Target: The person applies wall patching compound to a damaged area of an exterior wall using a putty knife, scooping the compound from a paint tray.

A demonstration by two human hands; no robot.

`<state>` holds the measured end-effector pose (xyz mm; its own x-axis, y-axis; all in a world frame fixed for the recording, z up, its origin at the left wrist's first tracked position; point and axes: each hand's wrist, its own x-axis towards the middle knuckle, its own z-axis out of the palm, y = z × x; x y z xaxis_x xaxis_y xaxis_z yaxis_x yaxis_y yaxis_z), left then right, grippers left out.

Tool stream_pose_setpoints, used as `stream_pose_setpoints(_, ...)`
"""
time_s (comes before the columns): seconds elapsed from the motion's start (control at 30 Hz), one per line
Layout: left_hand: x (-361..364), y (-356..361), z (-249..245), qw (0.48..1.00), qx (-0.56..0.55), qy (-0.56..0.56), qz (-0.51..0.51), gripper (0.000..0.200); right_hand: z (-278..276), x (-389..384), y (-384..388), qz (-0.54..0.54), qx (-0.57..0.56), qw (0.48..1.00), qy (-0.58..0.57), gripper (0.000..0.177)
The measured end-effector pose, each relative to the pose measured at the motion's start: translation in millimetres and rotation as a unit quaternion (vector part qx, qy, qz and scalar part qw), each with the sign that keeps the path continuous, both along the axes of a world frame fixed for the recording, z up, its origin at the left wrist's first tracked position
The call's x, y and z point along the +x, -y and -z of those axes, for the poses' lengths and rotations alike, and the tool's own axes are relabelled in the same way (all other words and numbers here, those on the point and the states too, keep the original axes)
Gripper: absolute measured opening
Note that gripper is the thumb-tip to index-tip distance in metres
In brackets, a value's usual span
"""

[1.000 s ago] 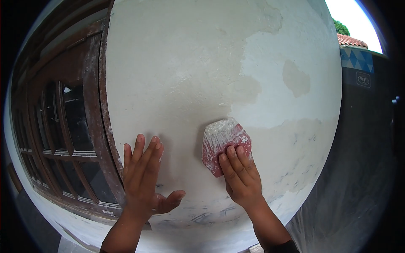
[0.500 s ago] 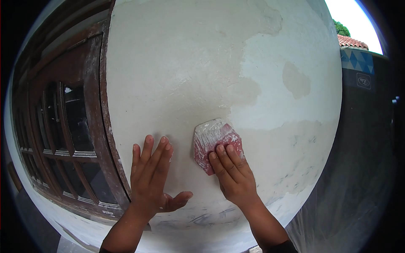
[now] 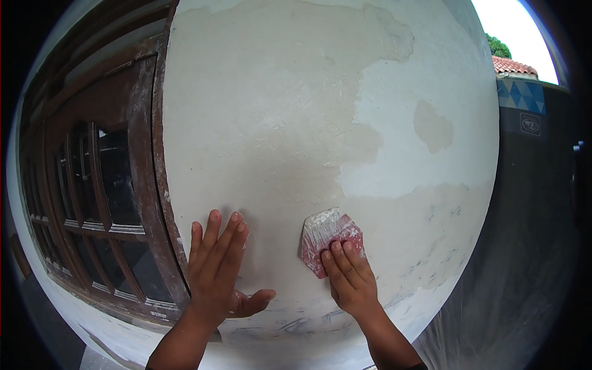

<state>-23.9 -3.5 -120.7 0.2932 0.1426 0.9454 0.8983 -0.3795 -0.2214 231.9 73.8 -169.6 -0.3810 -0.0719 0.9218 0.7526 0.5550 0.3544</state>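
Note:
My right hand (image 3: pixel 353 282) holds a flat, many-sided red putty spreader (image 3: pixel 319 243) against the wall, fingers laid together across its face and the thumb hidden behind. White filler is streaked over the spreader, thickest toward its upper left edge. To the left, my left hand (image 3: pixel 217 268) lies with its palm toward the wall, empty, fingers stretched up and thumb out to the side. Around both hands the plastered wall (image 3: pixel 246 148) shows beige filler, with a whiter patch at the upper right.
A brown wooden window frame (image 3: pixel 145 179) with glass panes borders the wall on the left. Right of the wall hangs a dark sheet (image 3: pixel 530 203) with a blue patterned band (image 3: pixel 521 95). Grey scuffs mark the lower wall.
My right hand and the putty spreader have moved down and slightly right along the wall. My left hand has shifted down a little, still spread.

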Motion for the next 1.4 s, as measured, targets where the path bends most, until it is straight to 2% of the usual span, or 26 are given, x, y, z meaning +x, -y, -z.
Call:
stream_pose_setpoints(0.07,-2,1,-2,1.000,0.005,-0.001,-0.001,0.093,10,5,2,-0.007,0.021,1.000,-0.013,0.037)
stream_pose_setpoints(0.13,-1,2,-3,1.000,0.002,-0.008,0.000,0.093,-5,-2,4,-0.017,0.026,0.999,-0.031,0.037)
stream_pose_setpoints(0.23,6,0,-6,1.000,0.004,-0.007,0.003,0.094,-27,-8,6,-0.024,-0.022,0.999,-0.034,0.038)
stream_pose_setpoints(0.43,5,4,-5,1.000,0.013,-0.017,0.010,0.091,3,0,2,-0.030,0.010,0.998,-0.054,0.039)
stream_pose_setpoints(0.57,9,1,-4,1.000,0.008,-0.018,0.012,0.091,-22,-6,2,-0.016,-0.005,0.998,-0.054,0.039)
stream_pose_setpoints(0.77,4,3,1,1.000,-0.007,-0.015,0.015,0.094,2,-2,4,-0.018,0.006,0.998,-0.063,0.040)
stream_pose_setpoints(0.9,1,3,1,1.000,-0.007,-0.015,0.015,0.095,-24,3,1,0.019,0.005,0.997,-0.074,0.039)
stream_pose_setpoints(1.07,0,7,1,1.000,0.011,-0.011,0.024,0.091,-2,14,-2,0.019,0.020,0.998,-0.054,0.039)
stream_pose_setpoints(1.2,4,5,0,1.000,0.007,-0.014,0.022,0.092,-21,5,1,0.008,0.025,0.997,-0.078,0.040)
stream_pose_setpoints(1.23,5,5,0,1.000,0.003,-0.015,0.023,0.092,-27,4,4,0.007,-0.014,0.998,-0.065,0.040)
stream_pose_setpoints(1.4,5,6,-1,1.000,0.007,-0.009,0.027,0.091,-7,9,-3,0.004,-0.010,0.999,-0.051,0.041)
